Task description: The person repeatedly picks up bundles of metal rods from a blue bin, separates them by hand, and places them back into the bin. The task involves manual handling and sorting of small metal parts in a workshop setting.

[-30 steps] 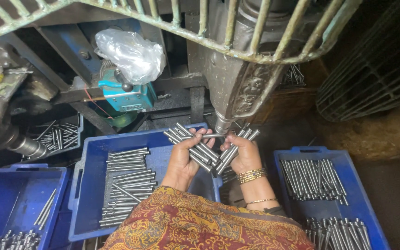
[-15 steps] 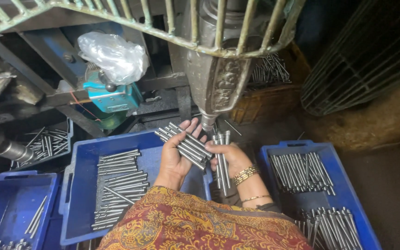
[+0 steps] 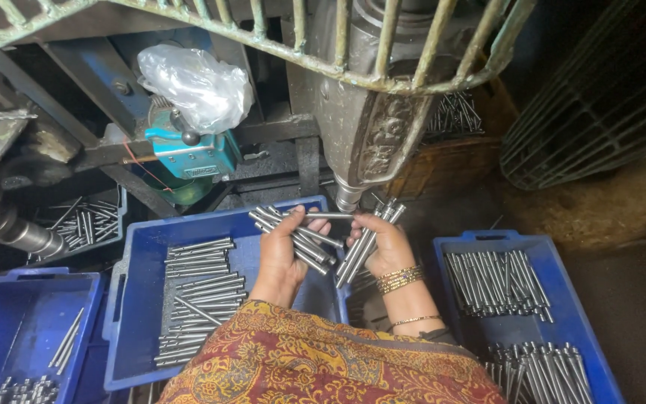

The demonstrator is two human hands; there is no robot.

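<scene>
My left hand (image 3: 282, 254) grips a bundle of several grey metal rods (image 3: 293, 236) that fan out to the upper left. In my right hand (image 3: 383, 243) is a second bundle of metal rods (image 3: 364, 243), pointing up toward the machine. One single rod (image 3: 327, 215) lies crosswise between the fingertips of both hands, just below the grey machine head (image 3: 360, 127). Both hands hover over the right end of the middle blue crate (image 3: 132, 299). Gold bangles (image 3: 399, 278) circle my right wrist.
Rows of rods fill the middle crate and the right blue crate (image 3: 555, 277). A left blue crate (image 3: 9, 322) holds a few rods. A teal device (image 3: 188, 157) with a plastic bag (image 3: 192, 86) stands behind. A metal guard rail (image 3: 383, 78) arches overhead. A wire mesh cage (image 3: 607, 90) sits at right.
The view shifted slightly. My hands stay close together under the machine, and one rod now lies crosswise between my fingertips near the machine head.
</scene>
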